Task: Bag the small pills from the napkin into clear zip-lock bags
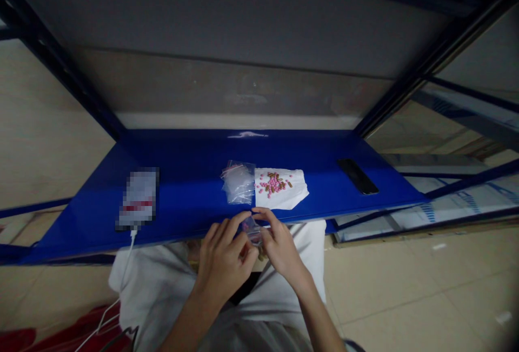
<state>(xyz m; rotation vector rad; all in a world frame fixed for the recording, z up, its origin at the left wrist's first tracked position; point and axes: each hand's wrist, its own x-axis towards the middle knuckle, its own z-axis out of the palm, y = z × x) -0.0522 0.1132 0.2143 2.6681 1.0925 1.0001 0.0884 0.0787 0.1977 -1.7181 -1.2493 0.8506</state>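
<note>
Between my two hands, at the front edge of the blue shelf (190, 179), is a small clear plastic zip bag (253, 231) with a little pink and brown in it. My left hand (227, 254) is closed on its left side, thumb and forefinger at the plastic. On the other side my right hand (279, 244) pinches the bag too. Just beyond them, a white paper sheet (299, 184) carries many pink round pills (274, 183) and some brown capsules (289, 184). A stack of clear zip bags (240, 183) lies left of the sheet, touching its edge.
A black phone (358, 176) lies on the shelf at the right. At the left, a blurred-out device (138, 198) has a white cable (128, 260) running down off the edge. Blue metal uprights (81, 79) frame both sides, with a pale panel at the back.
</note>
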